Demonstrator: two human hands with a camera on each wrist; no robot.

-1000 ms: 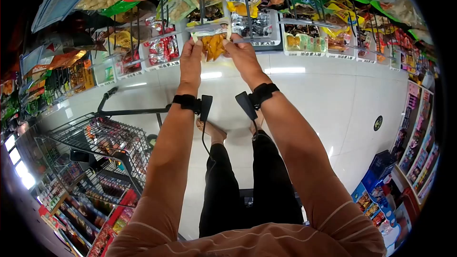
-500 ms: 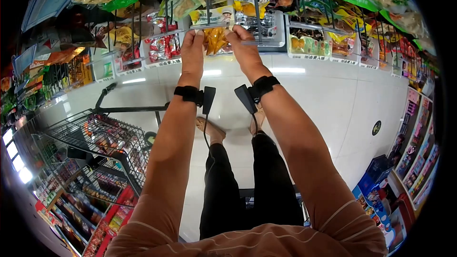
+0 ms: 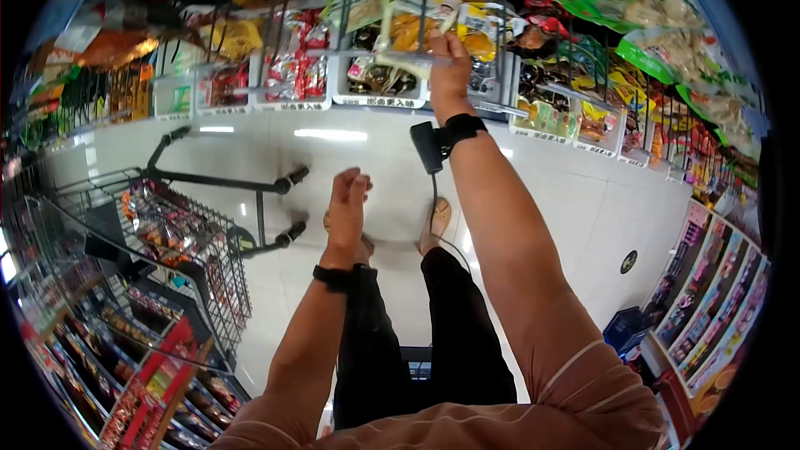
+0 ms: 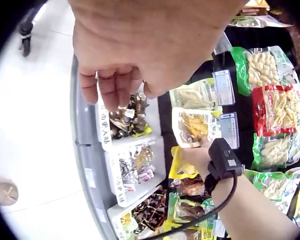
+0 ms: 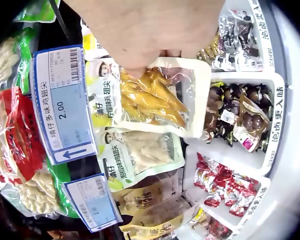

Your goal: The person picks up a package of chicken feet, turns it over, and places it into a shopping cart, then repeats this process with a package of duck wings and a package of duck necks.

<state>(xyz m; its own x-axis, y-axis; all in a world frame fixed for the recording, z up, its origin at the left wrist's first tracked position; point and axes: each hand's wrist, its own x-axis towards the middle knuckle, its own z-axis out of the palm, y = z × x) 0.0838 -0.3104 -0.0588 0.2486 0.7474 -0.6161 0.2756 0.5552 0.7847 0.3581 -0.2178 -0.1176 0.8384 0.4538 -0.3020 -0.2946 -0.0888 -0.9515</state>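
A clear-fronted packet of yellow chicken wing tips (image 3: 407, 32) is up at the hanging shelf display, among similar packets. My right hand (image 3: 451, 68) pinches it at one edge. In the right wrist view the packet (image 5: 155, 100) lies under the hand (image 5: 150, 30), with fingers partly hidden behind its clear film. My left hand (image 3: 348, 210) is drawn back over the floor and holds nothing. Its fingers (image 4: 110, 90) hang loosely curled in the left wrist view.
White bins of small wrapped snacks (image 5: 240, 120) line the shelf's front edge. Blue-edged price tags (image 5: 65, 105) and black hooks stand among hanging packets. A wire shopping cart (image 3: 192, 233) is at the left. Another shelf (image 3: 708, 300) stands at the right.
My left hand has let go of the wing-tip packet and moved back toward my body. My right hand keeps hold of the packet, now further up into the display. The view has shifted left.
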